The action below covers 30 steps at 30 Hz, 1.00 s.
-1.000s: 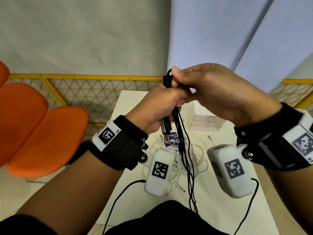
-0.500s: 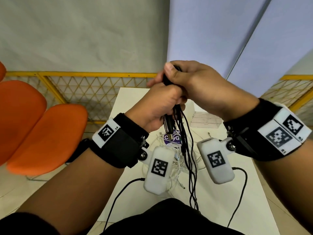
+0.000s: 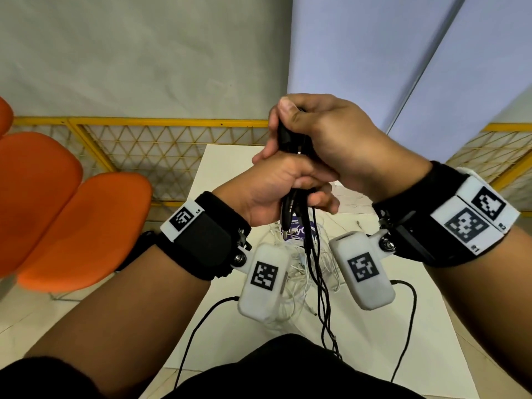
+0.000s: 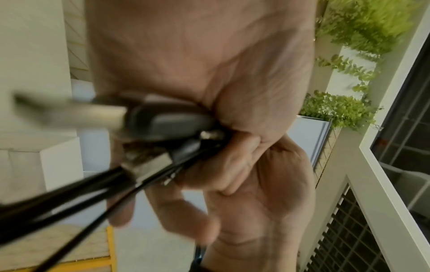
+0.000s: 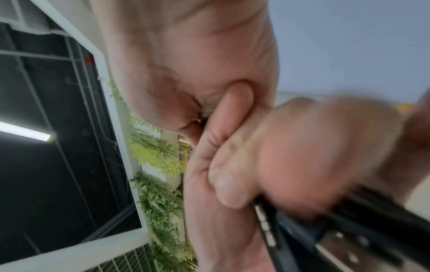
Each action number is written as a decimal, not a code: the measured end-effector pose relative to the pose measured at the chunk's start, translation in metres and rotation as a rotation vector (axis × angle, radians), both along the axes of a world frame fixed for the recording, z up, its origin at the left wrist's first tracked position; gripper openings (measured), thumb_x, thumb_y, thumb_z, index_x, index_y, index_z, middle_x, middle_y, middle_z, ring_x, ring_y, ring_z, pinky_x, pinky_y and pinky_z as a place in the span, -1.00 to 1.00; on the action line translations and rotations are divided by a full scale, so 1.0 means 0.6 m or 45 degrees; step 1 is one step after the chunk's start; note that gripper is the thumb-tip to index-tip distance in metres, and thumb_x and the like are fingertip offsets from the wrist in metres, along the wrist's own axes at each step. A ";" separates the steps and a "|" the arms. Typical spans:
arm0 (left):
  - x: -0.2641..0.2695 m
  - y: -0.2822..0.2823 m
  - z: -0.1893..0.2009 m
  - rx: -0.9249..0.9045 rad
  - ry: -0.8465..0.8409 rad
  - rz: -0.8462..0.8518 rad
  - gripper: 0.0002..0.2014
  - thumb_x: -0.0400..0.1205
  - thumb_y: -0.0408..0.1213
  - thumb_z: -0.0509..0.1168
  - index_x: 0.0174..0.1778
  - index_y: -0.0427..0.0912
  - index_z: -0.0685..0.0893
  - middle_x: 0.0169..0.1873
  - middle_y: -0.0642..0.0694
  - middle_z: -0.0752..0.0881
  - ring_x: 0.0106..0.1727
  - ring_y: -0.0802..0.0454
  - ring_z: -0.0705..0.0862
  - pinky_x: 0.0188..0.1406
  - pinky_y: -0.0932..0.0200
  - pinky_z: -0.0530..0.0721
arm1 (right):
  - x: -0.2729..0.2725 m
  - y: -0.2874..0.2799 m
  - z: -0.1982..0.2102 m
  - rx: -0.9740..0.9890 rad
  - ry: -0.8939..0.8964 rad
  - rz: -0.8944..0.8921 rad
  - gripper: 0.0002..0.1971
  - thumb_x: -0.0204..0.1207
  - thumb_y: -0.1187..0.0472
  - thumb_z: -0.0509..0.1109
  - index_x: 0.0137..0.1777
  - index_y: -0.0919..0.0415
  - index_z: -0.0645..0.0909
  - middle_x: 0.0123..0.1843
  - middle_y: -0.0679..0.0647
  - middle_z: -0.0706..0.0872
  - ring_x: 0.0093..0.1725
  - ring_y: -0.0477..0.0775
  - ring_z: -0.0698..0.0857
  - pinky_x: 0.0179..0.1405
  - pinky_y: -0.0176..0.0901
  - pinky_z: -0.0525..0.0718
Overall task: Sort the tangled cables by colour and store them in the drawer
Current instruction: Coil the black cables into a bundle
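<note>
our left hand (image 3: 267, 191) and right hand (image 3: 331, 139) both clench the black cables (image 3: 289, 139), right grip stacked above left. their ends hang below over white cables (image 3: 299, 269) on the surface (image 3: 431, 326).

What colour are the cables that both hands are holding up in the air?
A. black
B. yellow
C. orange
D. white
A: the left hand and the right hand both grip a bundle of black cables that hangs down from them, while the white cables lie in a heap on the table below.
</note>
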State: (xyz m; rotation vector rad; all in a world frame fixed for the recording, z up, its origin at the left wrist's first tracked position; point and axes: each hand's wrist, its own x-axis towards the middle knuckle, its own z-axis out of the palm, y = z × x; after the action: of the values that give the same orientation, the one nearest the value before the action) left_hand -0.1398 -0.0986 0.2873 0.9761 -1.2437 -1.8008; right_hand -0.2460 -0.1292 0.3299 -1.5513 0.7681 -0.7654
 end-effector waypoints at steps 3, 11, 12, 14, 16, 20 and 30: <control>-0.005 0.004 0.001 0.059 -0.028 -0.047 -0.42 0.66 -0.49 0.13 -0.73 -0.08 0.32 -0.77 -0.03 0.23 -0.67 -0.04 0.40 -0.05 -0.15 0.78 | -0.001 0.000 0.002 0.112 -0.068 0.002 -0.73 0.75 0.20 0.20 -0.16 0.29 0.54 -0.41 0.23 0.64 -0.19 0.37 0.78 -0.11 0.09 0.75; -0.021 0.012 -0.018 0.028 -0.285 -0.016 -0.55 0.60 -0.52 0.10 -0.62 -0.09 0.33 -0.72 0.02 0.22 -0.71 0.10 0.17 -0.37 0.02 0.61 | 0.021 0.011 0.003 0.230 -0.088 -0.205 -0.41 0.66 0.16 0.38 -0.56 0.05 0.18 -0.64 -0.04 0.14 -0.58 0.02 0.10 -0.56 -0.18 0.15; -0.021 0.013 -0.017 0.035 -0.311 -0.031 -0.54 0.63 -0.51 0.10 -0.61 -0.10 0.32 -0.72 0.01 0.22 -0.70 0.09 0.17 -0.36 0.02 0.61 | 0.022 0.012 0.002 0.227 -0.077 -0.211 -0.41 0.67 0.15 0.36 -0.56 0.05 0.17 -0.64 -0.04 0.14 -0.58 0.01 0.09 -0.58 -0.20 0.13; -0.019 0.013 -0.014 0.039 -0.311 -0.043 -0.54 0.64 -0.48 0.12 -0.60 -0.11 0.28 -0.73 0.00 0.22 -0.70 0.08 0.17 -0.30 0.00 0.65 | 0.023 0.011 0.001 0.201 -0.049 -0.207 -0.42 0.69 0.11 0.34 -0.55 0.07 0.18 -0.63 -0.02 0.15 -0.56 0.04 0.11 -0.58 -0.20 0.17; -0.014 0.013 -0.011 0.024 -0.247 -0.032 -0.56 0.57 -0.41 0.19 -0.63 -0.10 0.27 -0.75 -0.02 0.21 -0.71 0.06 0.19 -0.25 -0.02 0.68 | 0.020 0.008 0.004 0.140 -0.018 -0.173 -0.46 0.69 0.02 0.32 -0.52 0.13 0.27 -0.60 0.05 0.27 -0.53 0.08 0.25 -0.50 -0.15 0.32; 0.009 0.008 -0.020 0.053 -0.023 0.067 -0.45 0.77 -0.22 0.18 -0.59 -0.12 0.26 -0.76 -0.01 0.20 -0.74 0.06 0.23 -0.17 -0.05 0.67 | -0.014 -0.017 -0.008 0.089 0.047 -0.143 -0.55 0.66 -0.25 0.20 -0.04 0.17 0.60 -0.19 0.18 0.70 -0.23 0.09 0.63 -0.08 -0.01 0.51; 0.058 -0.008 -0.040 0.020 -0.075 0.454 -0.58 0.77 -0.02 0.19 -0.11 -0.29 0.77 -0.74 -0.01 0.29 -0.51 0.00 0.48 -0.38 0.21 0.58 | -0.038 0.047 -0.166 0.624 -0.019 0.253 -0.45 0.68 -0.24 0.04 0.12 0.25 0.60 -0.32 0.19 0.61 -0.31 0.26 0.64 0.01 0.24 0.63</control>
State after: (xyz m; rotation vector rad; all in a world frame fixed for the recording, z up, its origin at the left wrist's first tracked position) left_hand -0.1048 -0.1037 0.2636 1.1840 -1.0156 -1.5142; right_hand -0.2690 -0.1009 0.2301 -1.1546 0.7132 -0.4013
